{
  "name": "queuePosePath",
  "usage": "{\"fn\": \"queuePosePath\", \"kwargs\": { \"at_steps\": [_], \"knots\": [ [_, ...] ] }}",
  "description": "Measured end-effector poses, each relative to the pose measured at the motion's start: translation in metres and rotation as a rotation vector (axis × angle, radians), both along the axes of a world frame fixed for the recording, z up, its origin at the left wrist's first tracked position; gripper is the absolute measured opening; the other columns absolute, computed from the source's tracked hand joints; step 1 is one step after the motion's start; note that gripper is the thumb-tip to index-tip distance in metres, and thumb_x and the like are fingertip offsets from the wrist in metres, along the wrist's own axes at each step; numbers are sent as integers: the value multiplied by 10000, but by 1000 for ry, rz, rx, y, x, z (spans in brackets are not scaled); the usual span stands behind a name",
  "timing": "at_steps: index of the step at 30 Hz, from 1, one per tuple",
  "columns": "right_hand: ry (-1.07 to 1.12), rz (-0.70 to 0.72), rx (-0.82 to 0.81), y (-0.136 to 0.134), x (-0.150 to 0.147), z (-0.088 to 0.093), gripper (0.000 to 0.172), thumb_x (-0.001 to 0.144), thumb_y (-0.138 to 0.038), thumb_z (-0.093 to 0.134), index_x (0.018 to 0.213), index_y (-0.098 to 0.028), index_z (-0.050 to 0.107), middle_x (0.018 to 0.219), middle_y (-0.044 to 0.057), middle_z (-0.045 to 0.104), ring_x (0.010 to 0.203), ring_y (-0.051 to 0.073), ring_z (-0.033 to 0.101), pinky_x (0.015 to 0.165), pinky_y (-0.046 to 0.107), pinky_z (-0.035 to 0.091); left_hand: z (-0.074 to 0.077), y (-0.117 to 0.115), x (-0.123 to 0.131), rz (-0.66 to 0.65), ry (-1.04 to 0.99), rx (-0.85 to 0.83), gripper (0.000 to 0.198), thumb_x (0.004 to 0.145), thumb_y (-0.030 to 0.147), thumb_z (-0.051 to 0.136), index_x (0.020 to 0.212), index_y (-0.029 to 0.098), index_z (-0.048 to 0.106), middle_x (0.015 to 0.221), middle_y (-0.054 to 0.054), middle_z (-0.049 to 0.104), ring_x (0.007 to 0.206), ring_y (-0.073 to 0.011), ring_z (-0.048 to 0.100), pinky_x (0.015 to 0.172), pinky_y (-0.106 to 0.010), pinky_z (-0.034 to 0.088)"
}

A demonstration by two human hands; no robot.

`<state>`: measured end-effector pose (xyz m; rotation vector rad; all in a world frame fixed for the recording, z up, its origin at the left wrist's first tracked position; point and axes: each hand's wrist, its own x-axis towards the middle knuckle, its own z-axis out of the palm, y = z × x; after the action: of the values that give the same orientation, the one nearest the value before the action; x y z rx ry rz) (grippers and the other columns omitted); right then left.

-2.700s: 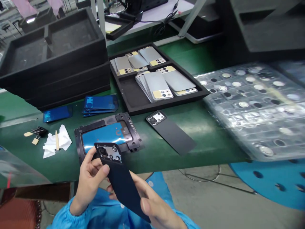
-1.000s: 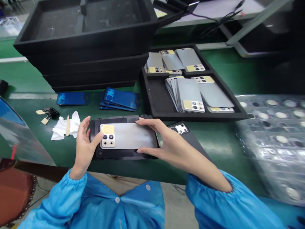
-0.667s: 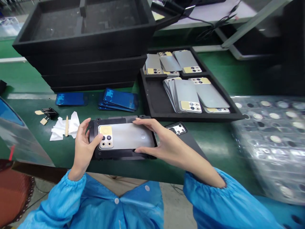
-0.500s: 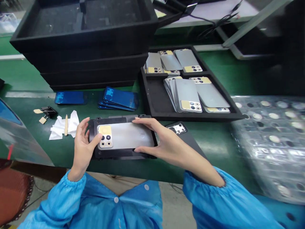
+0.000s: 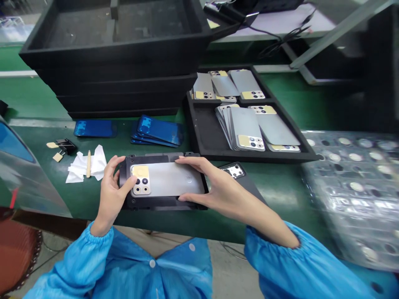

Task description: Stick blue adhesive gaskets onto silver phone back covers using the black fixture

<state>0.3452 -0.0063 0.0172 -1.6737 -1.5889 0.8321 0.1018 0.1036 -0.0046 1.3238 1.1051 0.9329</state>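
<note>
A silver phone back panel (image 5: 165,179) with a gold-coloured camera patch and several lens openings lies flat in a black fixture (image 5: 162,204). My left hand (image 5: 110,193) grips the panel's camera end, its thumb resting beside the patch. My right hand (image 5: 202,179) spans the far end, with fingers along both long edges. The panel hides the fixture's middle.
A black foam tray (image 5: 199,128) holds several silver panels. A dark panel (image 5: 246,187) lies beyond my right hand. Blue films (image 5: 158,131), white wipes (image 5: 82,174), stacked black trays (image 5: 109,45) and a plastic lens sheet (image 5: 352,187) surround the fixture.
Earlier my hands held a dark-faced panel above the fixture's blue sheet. Now a silver panel covers that sheet, held by both hands, which have barely moved during the last second.
</note>
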Motion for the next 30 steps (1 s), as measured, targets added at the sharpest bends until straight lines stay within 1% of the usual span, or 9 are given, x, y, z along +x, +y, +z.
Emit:
{"fn": "queuePosePath", "kwargs": {
  "at_steps": [3,8,14,17,20,25,30],
  "knots": [
    [-12,6,-1,0,0,0,643,806,-274,795,1380,-282,506,1478,114,593,1390,370,565,1146,560,491,0,1,-1,-42,23,-25,550,705,339,847,1210,238,657,1585,-114,435,1469,-317,450,1212,-427,386],
    [-10,-5,-9,1,-1,0,627,803,-274,788,1368,-278,517,1469,118,601,1380,377,576,1141,553,497,0,1,-2,-60,-2,-10,535,702,321,848,1198,234,667,1593,-117,434,1454,-319,473,1216,-428,385],
    [-3,-1,-45,1,0,2,631,798,-279,798,1360,-275,513,1491,125,587,1394,378,562,1143,566,488,-3,2,-2,-59,-33,4,496,699,292,848,1159,231,673,1615,-130,416,1472,-332,457,1209,-446,389],
    [-8,-13,-66,3,0,4,634,778,-266,805,1345,-277,523,1487,119,594,1385,378,572,1130,554,501,-3,3,-2,-44,-40,41,441,687,306,857,1082,216,681,1593,-149,439,1501,-338,414,1198,-438,396],
    [-16,-2,-86,4,0,8,618,778,-268,801,1332,-277,528,1483,113,598,1376,372,581,1114,536,518,-3,4,-2,-38,-28,40,421,675,331,863,1033,213,676,1596,-152,439,1519,-345,384,1201,-441,387],
    [-19,58,-31,5,1,10,574,799,-243,786,1317,-286,541,1469,91,602,1413,353,546,1140,511,508,-1,5,-1,-33,-18,19,420,661,345,866,1006,219,662,1598,-150,442,1498,-347,417,1190,-444,399],
    [-34,106,36,6,3,6,527,831,-242,795,1313,-265,584,1481,109,588,1431,341,527,1178,504,476,-1,6,-1,-25,-14,13,410,657,341,867,983,216,652,1605,-166,434,1510,-342,400,1204,-455,374]
  ]
}}
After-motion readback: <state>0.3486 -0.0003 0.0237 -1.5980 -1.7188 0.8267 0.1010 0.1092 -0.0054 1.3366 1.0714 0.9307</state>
